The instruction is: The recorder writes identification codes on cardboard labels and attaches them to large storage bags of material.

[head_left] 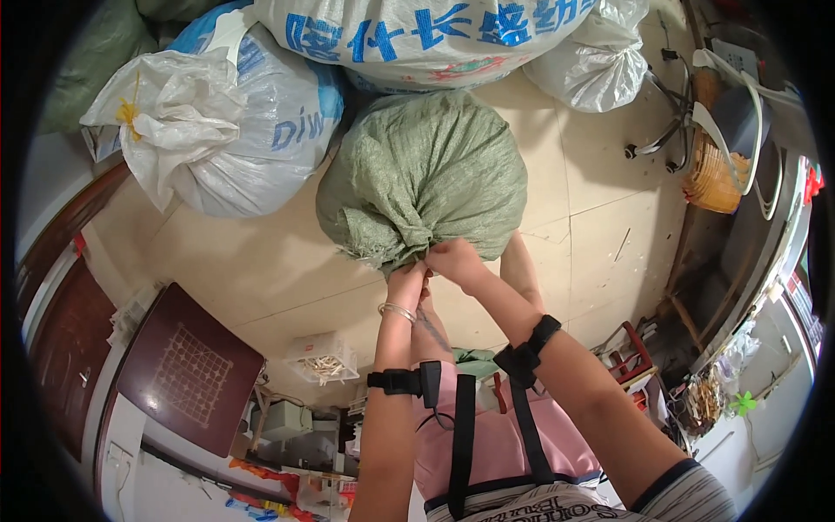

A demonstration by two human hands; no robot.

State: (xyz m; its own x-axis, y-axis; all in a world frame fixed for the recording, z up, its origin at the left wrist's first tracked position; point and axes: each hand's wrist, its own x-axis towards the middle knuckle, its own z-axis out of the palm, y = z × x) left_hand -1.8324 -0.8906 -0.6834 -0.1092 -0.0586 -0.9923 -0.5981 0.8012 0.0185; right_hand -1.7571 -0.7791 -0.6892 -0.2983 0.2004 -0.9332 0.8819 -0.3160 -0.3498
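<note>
A bulging green woven sack (444,165) stands on the floor in front of me, its mouth bunched together on the side nearest me. At that bunched neck, my left hand (407,283), with a bracelet on the wrist, is closed round the gathered cloth. Right beside it, my right hand (456,262) is closed in a pinch against the neck. What lies between the right fingertips is too small to make out; they touch the left hand's fingers or nearly so.
White woven sacks (252,148) fill the far left, another large one (435,39) the far middle, a smaller one (600,65) the far right. A dark red board-topped table (187,365) stands left, near a clear box (323,358). A wheeled chair base (665,139) and wicker basket (715,184) are right.
</note>
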